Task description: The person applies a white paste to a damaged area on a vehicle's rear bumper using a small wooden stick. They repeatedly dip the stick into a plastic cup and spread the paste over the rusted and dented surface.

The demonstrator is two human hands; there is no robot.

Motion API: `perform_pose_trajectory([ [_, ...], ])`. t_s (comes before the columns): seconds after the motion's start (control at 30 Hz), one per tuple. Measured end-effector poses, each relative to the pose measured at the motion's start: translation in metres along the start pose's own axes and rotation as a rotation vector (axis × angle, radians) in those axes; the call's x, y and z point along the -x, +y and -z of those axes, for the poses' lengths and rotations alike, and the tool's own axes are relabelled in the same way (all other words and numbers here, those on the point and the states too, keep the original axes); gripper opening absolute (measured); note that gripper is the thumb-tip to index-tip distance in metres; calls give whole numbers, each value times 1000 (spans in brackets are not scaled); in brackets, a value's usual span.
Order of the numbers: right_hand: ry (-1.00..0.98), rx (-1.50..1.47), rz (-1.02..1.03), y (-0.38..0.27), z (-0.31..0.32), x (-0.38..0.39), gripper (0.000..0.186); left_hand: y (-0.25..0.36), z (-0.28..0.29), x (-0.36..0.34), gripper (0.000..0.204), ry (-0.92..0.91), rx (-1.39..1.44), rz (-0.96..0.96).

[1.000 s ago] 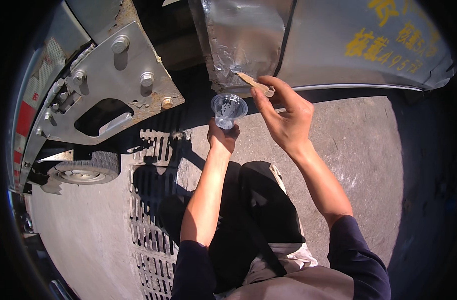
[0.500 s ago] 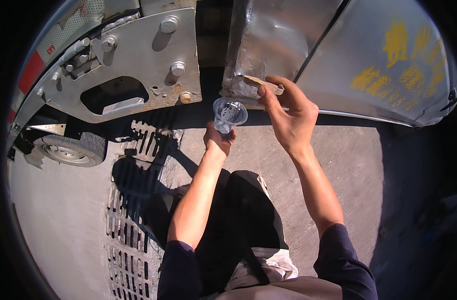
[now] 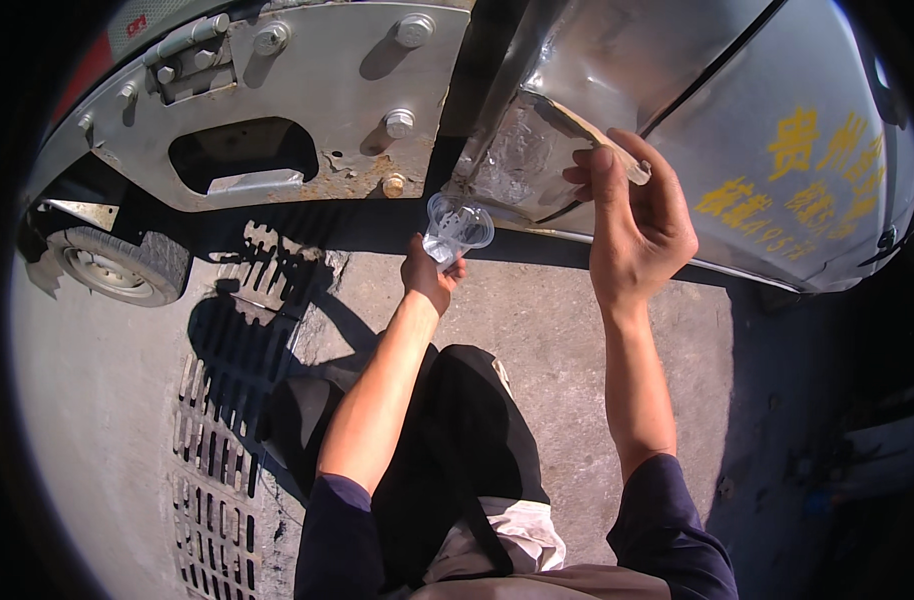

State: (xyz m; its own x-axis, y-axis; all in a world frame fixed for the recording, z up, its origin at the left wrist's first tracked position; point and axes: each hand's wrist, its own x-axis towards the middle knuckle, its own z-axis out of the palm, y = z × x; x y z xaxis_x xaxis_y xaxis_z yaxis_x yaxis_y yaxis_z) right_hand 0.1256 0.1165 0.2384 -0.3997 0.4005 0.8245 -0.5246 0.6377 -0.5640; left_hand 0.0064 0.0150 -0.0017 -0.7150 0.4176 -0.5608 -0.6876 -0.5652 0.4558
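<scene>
In my left hand point(image 3: 432, 275) is a clear plastic cup point(image 3: 459, 220), gripped low near its base. Its wide mouth tips up and away from me, just below the lower corner of a silver metal panel point(image 3: 667, 80). My right hand point(image 3: 642, 225) pinches a flat tan strip point(image 3: 617, 150), perhaps wood or card, between thumb and fingers. The strip's far end reaches up and left to a rough, shiny, patchy area point(image 3: 512, 155) at the panel's edge; whether it touches cannot be made out. Any contents of the cup are unclear.
To the left stands a grey steel plate point(image 3: 347, 90) with large bolts, rust spots and an oval opening. A wheel point(image 3: 117, 265) sits beyond it. A slotted drain grate point(image 3: 217, 470) runs along the concrete ground point(image 3: 537, 330). Yellow writing marks the panel's right side.
My right hand has shifted right, and the strip now slants more steeply. The view has turned, so panel and plate appear moved. My left hand keeps hold of the cup.
</scene>
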Motion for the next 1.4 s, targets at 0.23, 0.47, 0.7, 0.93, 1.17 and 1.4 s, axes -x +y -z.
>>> perform_pose_trajectory([
  [0.23,-14,-61,-95,2,1,-7,22,4,-3,-2,55,33,8,28],
  [0.47,-10,-40,-65,-18,7,-15,24,2,0,-1,56,-23,10,-1],
  [0.7,-3,-44,-107,-14,1,-25,23,3,-2,-1,57,-21,0,17],
  [0.93,-90,-12,-74,-20,7,-6,25,3,1,6,56,-29,18,-13],
  [1.17,44,-83,-96,-5,6,-1,26,1,6,2,56,-1,-12,-12],
  [1.4,-159,249,312,-6,-3,-11,31,-5,3,1,58,-21,3,-21],
])
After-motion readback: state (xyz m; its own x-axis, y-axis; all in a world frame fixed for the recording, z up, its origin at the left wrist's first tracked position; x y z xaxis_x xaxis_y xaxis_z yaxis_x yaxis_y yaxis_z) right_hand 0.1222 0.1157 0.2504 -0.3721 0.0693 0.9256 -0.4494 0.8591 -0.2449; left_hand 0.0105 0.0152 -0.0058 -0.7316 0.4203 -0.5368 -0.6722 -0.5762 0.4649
